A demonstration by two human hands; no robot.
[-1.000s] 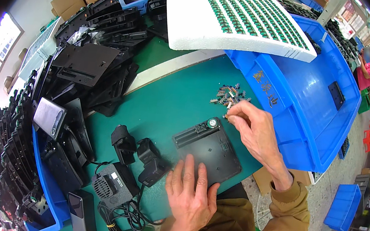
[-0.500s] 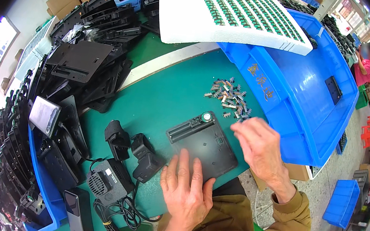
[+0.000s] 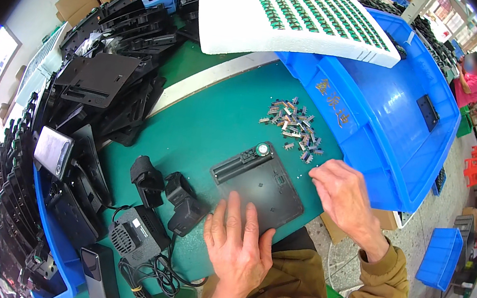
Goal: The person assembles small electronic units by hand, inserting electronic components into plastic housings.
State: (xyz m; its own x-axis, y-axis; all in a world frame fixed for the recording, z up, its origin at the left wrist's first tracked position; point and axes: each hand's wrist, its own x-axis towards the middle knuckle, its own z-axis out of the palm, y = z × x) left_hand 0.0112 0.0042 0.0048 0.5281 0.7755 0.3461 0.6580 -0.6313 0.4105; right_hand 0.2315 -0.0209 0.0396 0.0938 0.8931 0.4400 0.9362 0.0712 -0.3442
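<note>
A flat black plastic housing point(image 3: 277, 198) lies on the green mat, with a long slot and a round white-and-silver part point(image 3: 262, 149) at its far edge. My left hand point(image 3: 238, 244) rests on the near left part of the housing, fingers stretched out and holding nothing. Just off the housing's right edge hovers my right hand point(image 3: 342, 197), its thumb and fingers drawn together. Whatever they may pinch is too small or hidden to make out. Beyond that hand is a loose pile of small metal slide switches point(image 3: 292, 126).
A white foam tray point(image 3: 234, 35) of green circuit boards sits across a blue bin point(image 3: 366, 129) at the back right. Stacked black housings point(image 3: 104, 79) crowd the left. Black strap-like devices point(image 3: 184, 205), a coiled cable point(image 3: 166, 277) and a power bank point(image 3: 98, 275) lie nearer.
My right hand has shifted slightly right and toward me, away from the housing's edge. The left hand stays on the housing. The whole view has shifted a little.
</note>
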